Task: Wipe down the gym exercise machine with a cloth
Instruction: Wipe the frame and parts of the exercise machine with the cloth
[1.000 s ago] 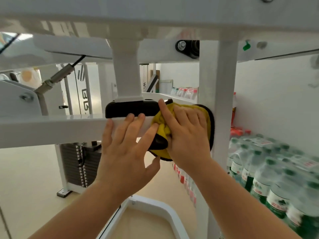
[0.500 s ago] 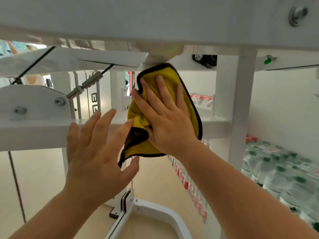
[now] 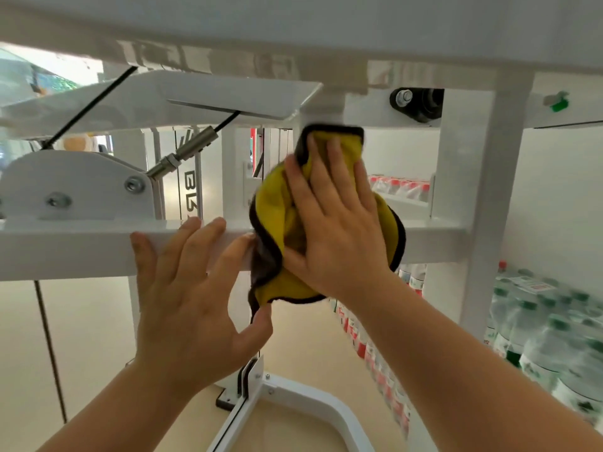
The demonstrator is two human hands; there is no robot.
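A white gym machine frame (image 3: 81, 246) fills the head view, with a horizontal bar at mid height and a vertical post running up to the top beam. A yellow cloth (image 3: 275, 220) with a dark edge lies against that post. My right hand (image 3: 336, 223) presses flat on the cloth, fingers straight and pointing up, fingertips near the cloth's top edge. My left hand (image 3: 192, 298) rests open with its fingers on the horizontal bar, just left of the cloth, its thumb under the cloth's hanging corner.
A steel cable with a metal fitting (image 3: 186, 151) runs diagonally at upper left. Packs of water bottles (image 3: 554, 337) are stacked at the right against a white wall. A curved white base tube (image 3: 310, 406) lies on the beige floor below.
My right hand has carried the cloth from the black pad on the bar up the vertical post. My left hand stays by the bar. The camera has tilted upward.
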